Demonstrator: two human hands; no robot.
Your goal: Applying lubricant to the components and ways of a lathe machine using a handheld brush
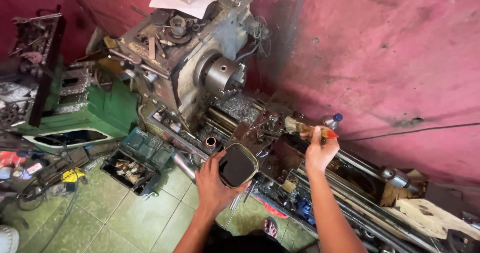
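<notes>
1. My left hand [212, 185] has its fingers curled around the near-left edge of a dark rectangular container [238, 165] with a pale rim; the grip is closed on it, thumb along the near side.
2. The container is tilted, its open dark face turned up toward me. It sits just right of and beyond my left palm, over the near side of the lathe [200, 68] carriage.
3. My right hand [320, 150] is clenched around the handle of a paintbrush [305, 128], fingers wrapped tight near the red end.
4. The paintbrush lies roughly level, long axis left to right; the bristles point left toward the tool post, the red handle tip sticks out right of my fingers.
5. The lathe chuck [224, 76] stands farther left, well apart from both hands.
6. An open green toolbox [137, 158] rests on the tiled floor, near left.
</notes>
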